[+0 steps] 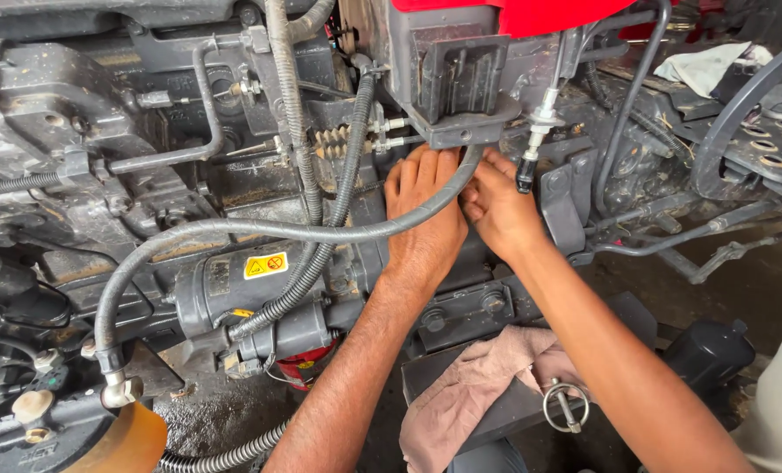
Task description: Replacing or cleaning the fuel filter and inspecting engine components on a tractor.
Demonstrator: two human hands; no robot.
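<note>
- Filling the far view, a grey greasy engine block (102, 131) is sitting under a red body panel (531, 13).
- I am pressing my left hand (423, 215) flat on the engine housing, fingers (426, 171) spread and released, pointing up behind the grey hose (259, 229).
- I am tucking my right hand (496, 210) just beside it under the grey bracket (461, 79); its fingertips are hidden, so I cannot tell their grip.
- Near me, a pinkish rag (470, 385) is lying beside a ring pin (566, 407).

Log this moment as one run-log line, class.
left hand: flat on engine block, under grey hose | right hand: fingers behind hose | pink rag: below
</note>
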